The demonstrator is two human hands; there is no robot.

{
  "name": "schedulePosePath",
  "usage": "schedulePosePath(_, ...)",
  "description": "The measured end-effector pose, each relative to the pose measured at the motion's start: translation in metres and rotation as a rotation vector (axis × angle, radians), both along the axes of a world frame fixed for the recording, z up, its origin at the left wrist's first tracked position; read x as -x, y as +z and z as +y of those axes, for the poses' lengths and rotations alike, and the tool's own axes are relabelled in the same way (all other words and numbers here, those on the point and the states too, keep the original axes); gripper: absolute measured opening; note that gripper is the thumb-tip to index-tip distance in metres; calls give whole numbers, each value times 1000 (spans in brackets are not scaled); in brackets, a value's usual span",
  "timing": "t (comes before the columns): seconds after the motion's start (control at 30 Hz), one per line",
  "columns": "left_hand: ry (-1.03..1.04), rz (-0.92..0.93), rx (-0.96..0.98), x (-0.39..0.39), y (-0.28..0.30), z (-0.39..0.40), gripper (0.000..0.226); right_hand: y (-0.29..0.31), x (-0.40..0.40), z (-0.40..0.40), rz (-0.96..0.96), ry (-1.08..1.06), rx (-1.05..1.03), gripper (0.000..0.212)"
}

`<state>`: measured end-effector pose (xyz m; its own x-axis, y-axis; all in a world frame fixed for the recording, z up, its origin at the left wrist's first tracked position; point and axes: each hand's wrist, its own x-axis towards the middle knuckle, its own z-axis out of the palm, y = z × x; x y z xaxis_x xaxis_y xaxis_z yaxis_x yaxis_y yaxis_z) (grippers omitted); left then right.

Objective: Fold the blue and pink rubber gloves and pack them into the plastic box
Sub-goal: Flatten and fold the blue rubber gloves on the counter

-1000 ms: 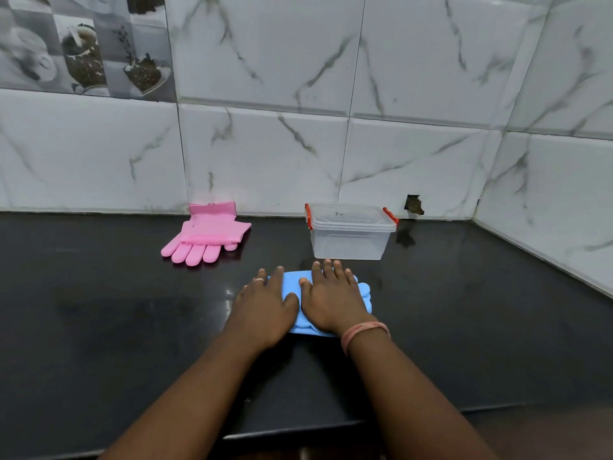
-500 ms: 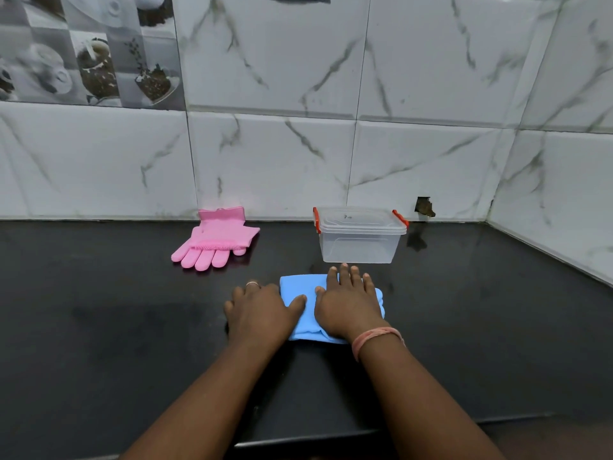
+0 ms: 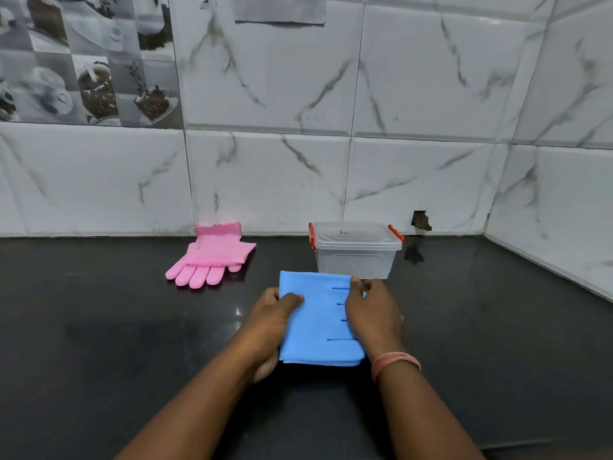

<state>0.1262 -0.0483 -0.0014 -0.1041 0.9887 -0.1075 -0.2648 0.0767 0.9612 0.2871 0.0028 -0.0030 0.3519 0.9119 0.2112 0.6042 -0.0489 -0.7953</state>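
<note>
the folded blue gloves, probably soft, light and springy, sit pinched at left and right edges by both hands' fingers.

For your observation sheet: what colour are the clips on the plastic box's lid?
Red-orange clips on the clear plastic box, seen in the head view.
</note>
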Motion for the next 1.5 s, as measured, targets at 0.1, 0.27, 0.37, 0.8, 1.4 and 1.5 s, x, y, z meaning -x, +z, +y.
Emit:
schedulePosePath(0.1,-125,-371,105,4,10,-5,30,6,2,0,278,108,-8,46)
schedulePosePath(0.27,-236,-645,124,14,16,4,38,18,-5,-10,835,384,26,66)
schedulePosePath(0.37,-270,-679,90,8,20,18,44,29,-18,-16,1272,581,220,69)
schedulePosePath(0.8,-391,-487,186,-52,1,83,36,11,-94,39,1168,258,207,26)
schedulePosePath(1.4,133,887,-267,-26,-21,73,17,16,-37,22,-536,-227,-547,8)
schedulePosePath(1.5,272,986,-281,16,-22,72,18,29,8,4,-766,-56,-738,7)
